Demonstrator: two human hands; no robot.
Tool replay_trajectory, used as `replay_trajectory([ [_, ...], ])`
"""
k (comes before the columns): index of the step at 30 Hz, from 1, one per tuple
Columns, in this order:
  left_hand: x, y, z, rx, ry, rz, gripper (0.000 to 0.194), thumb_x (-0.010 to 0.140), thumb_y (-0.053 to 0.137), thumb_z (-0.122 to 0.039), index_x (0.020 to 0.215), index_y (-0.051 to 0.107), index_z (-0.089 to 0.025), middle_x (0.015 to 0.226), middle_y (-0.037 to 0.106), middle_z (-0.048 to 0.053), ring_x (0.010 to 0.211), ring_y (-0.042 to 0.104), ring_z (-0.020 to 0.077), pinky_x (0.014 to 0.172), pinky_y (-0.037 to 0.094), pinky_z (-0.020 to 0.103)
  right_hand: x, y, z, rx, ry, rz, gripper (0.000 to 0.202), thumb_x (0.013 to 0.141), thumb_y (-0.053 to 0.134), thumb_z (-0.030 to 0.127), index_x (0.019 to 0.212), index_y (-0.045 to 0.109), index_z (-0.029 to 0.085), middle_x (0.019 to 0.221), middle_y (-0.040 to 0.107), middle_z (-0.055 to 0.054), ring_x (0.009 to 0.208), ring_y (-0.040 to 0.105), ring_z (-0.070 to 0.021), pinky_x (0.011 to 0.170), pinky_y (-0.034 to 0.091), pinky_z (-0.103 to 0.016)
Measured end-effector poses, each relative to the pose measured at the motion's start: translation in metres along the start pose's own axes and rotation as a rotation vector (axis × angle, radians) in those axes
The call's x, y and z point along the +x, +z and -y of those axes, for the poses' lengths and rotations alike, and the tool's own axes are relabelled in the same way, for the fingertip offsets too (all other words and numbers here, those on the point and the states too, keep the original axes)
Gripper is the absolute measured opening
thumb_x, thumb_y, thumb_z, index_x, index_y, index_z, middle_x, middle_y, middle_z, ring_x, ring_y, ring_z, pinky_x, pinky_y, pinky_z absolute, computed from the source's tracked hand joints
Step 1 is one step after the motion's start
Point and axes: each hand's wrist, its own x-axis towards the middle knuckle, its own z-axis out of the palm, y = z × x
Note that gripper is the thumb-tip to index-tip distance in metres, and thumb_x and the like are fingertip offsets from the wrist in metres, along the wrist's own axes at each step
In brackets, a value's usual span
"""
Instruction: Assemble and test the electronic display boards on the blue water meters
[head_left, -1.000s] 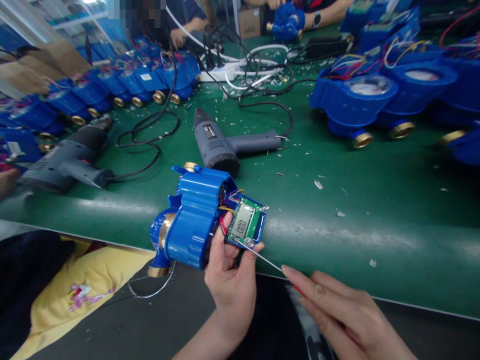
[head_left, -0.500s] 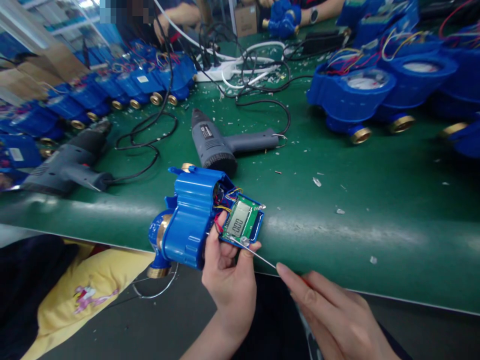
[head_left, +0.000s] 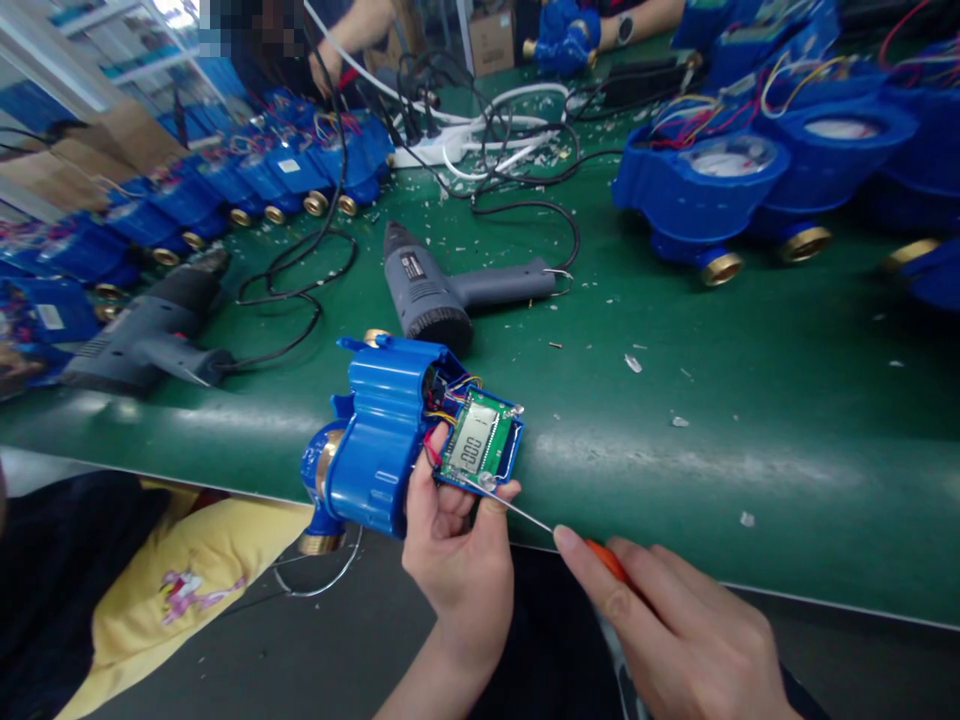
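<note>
A blue water meter (head_left: 386,435) with brass fittings lies on its side at the table's front edge. Colored wires run from its opening to a green circuit board (head_left: 504,425) seated in a blue cover, and its small LCD (head_left: 474,440) shows digits. My left hand (head_left: 459,560) grips that cover from below, thumb on the near edge. In my right hand (head_left: 675,625) is a screwdriver (head_left: 604,558) with an orange handle. Its thin shaft reaches to the board's near left corner, by a clear blob; whether the tip touches is too small to tell.
A grey heat gun (head_left: 439,290) lies just behind the meter, another heat gun (head_left: 150,325) to the left. More blue meters (head_left: 697,190) stand right and far left. Cables surround a white power strip (head_left: 431,150). Co-workers' arms (head_left: 645,20) show at the back; a yellow garment is lower left.
The LCD now shows an extra mark beside its zeros. My right hand has shifted slightly, baring more of the orange handle. My left hand keeps its hold.
</note>
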Motion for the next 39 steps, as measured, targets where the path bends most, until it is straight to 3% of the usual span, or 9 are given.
replay_trajectory([
  [16, 0.002, 0.002, 0.001, -0.030, -0.005, 0.006, 0.066, 0.064, 0.078, 0.004, 0.121, 0.062, -0.025, 0.111, 0.074, -0.001, 0.095, 0.071, 0.0160, 0.083, 0.057, 0.016, 0.002, 0.006, 0.001, -0.077, 0.012, -0.079, 0.058, 0.088, 0.049, -0.003, 0.141, 0.047, 0.019, 0.090, 0.064, -0.007, 0.074, 0.056, -0.0148, 0.065, 0.044, -0.027],
  [24, 0.002, 0.002, -0.001, -0.053, 0.011, 0.028, 0.065, 0.065, 0.077, 0.005, 0.120, 0.062, -0.027, 0.104, 0.076, -0.006, 0.091, 0.072, 0.0131, 0.082, 0.057, 0.014, 0.003, 0.006, -0.002, -0.097, 0.004, -0.084, 0.053, 0.090, 0.049, 0.000, 0.139, 0.051, 0.020, 0.089, 0.063, -0.007, 0.072, 0.055, -0.0155, 0.062, 0.044, -0.027],
  [26, 0.002, 0.001, 0.000, -0.051, -0.005, 0.033, 0.066, 0.065, 0.077, 0.004, 0.121, 0.062, -0.027, 0.110, 0.074, -0.004, 0.094, 0.071, 0.0142, 0.083, 0.057, 0.016, 0.007, 0.001, -0.003, -0.026, 0.030, -0.069, 0.047, 0.093, 0.044, 0.003, 0.135, 0.054, 0.019, 0.082, 0.061, -0.005, 0.066, 0.055, -0.0140, 0.057, 0.045, -0.025],
  [29, 0.002, 0.000, 0.003, -0.055, -0.028, 0.040, 0.067, 0.065, 0.079, 0.003, 0.123, 0.061, -0.026, 0.115, 0.072, -0.001, 0.097, 0.071, 0.0160, 0.084, 0.057, 0.017, 0.017, -0.010, -0.006, 0.330, 0.142, 0.077, 0.042, 0.096, 0.038, 0.007, 0.133, 0.055, 0.016, 0.075, 0.059, -0.002, 0.061, 0.058, -0.0098, 0.054, 0.049, -0.017],
  [33, 0.002, 0.000, 0.005, -0.073, -0.038, 0.031, 0.066, 0.064, 0.078, 0.003, 0.121, 0.063, -0.027, 0.114, 0.072, -0.001, 0.096, 0.071, 0.0161, 0.084, 0.057, 0.017, 0.025, -0.016, -0.007, 0.748, 0.356, 0.247, 0.036, 0.094, 0.049, 0.012, 0.126, 0.061, 0.021, 0.075, 0.061, 0.002, 0.066, 0.063, -0.0076, 0.057, 0.051, -0.012],
  [35, 0.003, 0.000, 0.004, -0.083, -0.048, 0.041, 0.066, 0.065, 0.078, 0.003, 0.121, 0.064, -0.028, 0.114, 0.072, -0.002, 0.097, 0.070, 0.0161, 0.084, 0.056, 0.017, 0.023, -0.013, -0.005, 0.758, 0.382, 0.229, 0.035, 0.093, 0.051, 0.012, 0.125, 0.062, 0.021, 0.074, 0.061, 0.002, 0.066, 0.063, -0.0082, 0.056, 0.051, -0.012],
  [39, 0.004, -0.002, 0.003, -0.076, -0.024, 0.058, 0.065, 0.066, 0.078, 0.002, 0.121, 0.063, -0.029, 0.115, 0.072, -0.003, 0.099, 0.070, 0.0159, 0.085, 0.056, 0.017, 0.017, -0.009, -0.002, 0.490, 0.214, 0.115, 0.044, 0.093, 0.041, 0.006, 0.133, 0.054, 0.017, 0.078, 0.060, -0.002, 0.067, 0.062, -0.0100, 0.058, 0.053, -0.017],
])
